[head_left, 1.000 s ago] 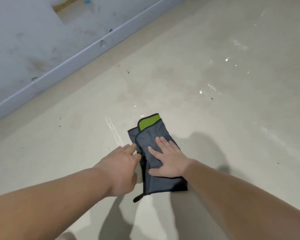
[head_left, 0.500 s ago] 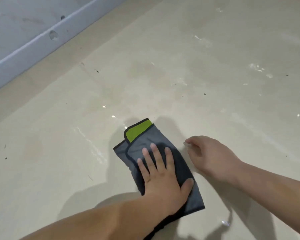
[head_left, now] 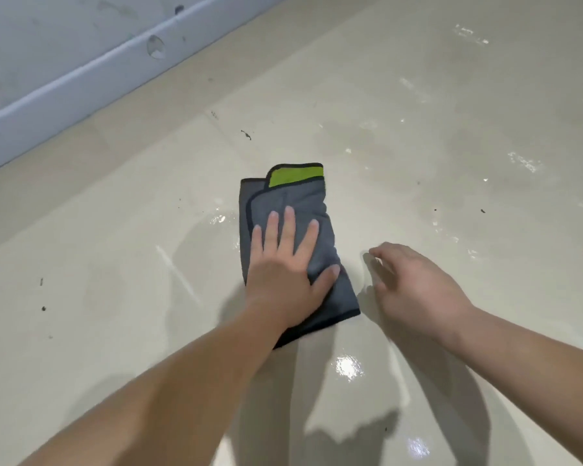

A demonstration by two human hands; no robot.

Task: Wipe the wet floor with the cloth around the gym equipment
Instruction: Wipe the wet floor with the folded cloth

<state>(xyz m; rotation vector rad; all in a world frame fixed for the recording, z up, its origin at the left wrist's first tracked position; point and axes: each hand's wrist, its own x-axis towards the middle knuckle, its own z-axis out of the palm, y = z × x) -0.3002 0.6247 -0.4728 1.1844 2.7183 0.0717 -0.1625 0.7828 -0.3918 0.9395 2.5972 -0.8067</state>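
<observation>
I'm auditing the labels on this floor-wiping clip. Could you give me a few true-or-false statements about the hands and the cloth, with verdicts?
1. The left hand lies flat on the grey cloth. True.
2. The right hand grips the cloth. False: it is beside the cloth, over the floor, holding nothing.
3. The cloth is spread out in a single layer. False: it is folded, with a green patch showing at its far end.
4. A wet patch glints on the floor near the cloth. True.
5. The cloth lies against the skirting board. False: bare floor separates them.
</observation>
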